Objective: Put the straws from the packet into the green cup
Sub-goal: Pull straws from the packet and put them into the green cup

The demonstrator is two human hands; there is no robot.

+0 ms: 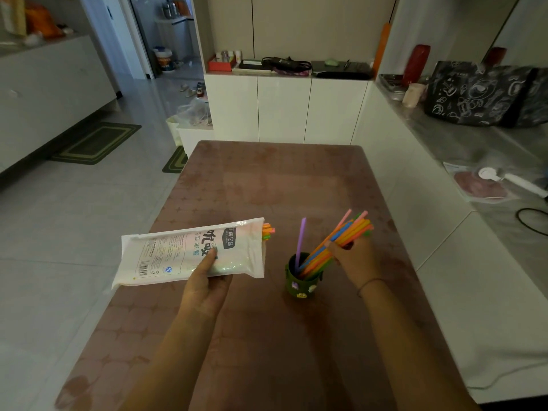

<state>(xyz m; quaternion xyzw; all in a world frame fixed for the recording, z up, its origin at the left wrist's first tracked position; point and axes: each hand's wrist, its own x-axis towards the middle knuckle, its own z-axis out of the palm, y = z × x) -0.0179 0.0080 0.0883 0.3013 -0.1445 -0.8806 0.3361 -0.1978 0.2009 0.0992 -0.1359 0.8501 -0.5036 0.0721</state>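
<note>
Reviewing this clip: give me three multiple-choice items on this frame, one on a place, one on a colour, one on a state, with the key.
1. Where does the green cup stand?
A. on the brown table
B. on the white counter
C. on the floor

2. What colour is the single straw standing alone in the cup?
A. purple
B. black
C. white

3. What is the packet like?
A. sealed shut
B. open, straw tips sticking out
C. lying flat on the table

Key: 1 A, the cup rests on the table. 2 A, it stands apart from the bunch in the right hand. 3 B, tips show at its end, left hand holding it up.
</note>
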